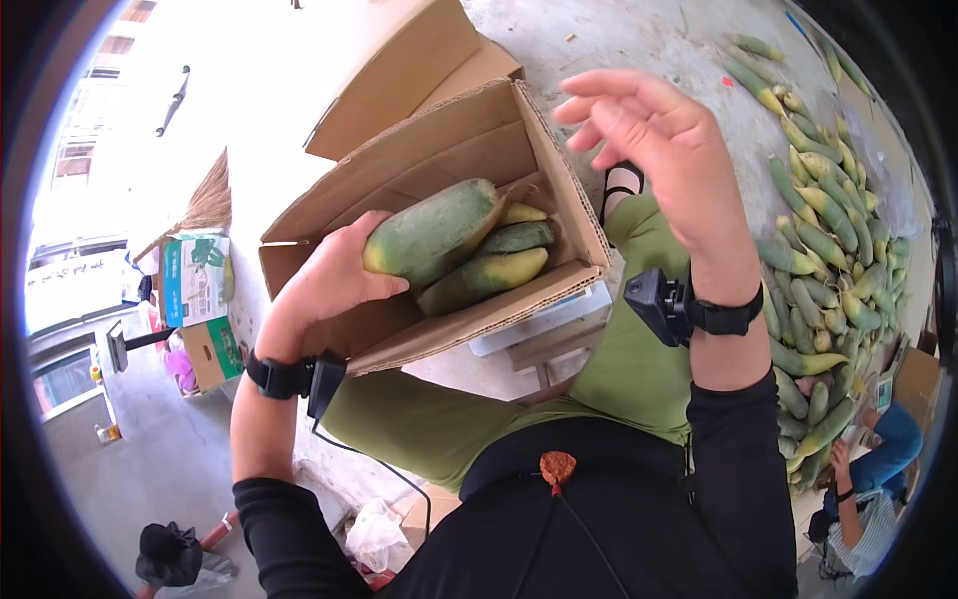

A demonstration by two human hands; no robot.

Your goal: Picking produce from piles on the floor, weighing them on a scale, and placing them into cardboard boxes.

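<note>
My left hand (344, 258) grips the end of a thick green radish (434, 232) with a yellowish tip, tilted up inside the open cardboard box (559, 180). Under and beside it in the box lie a few more radishes, among them a green-and-yellow one (489, 280) and a darker one (519, 237). Beyond the box's right rim my right hand (649, 130) is raised in the air, its fingers bent loosely and apart, with nothing in it. Each of my wrists wears a black strapped device.
A large heap of green radishes (828, 230) spreads over the floor at the right. Another cardboard box (409, 70) stands behind mine. A broom (208, 190) and printed cartons (195, 280) are at the left. People work at the lower left and lower right.
</note>
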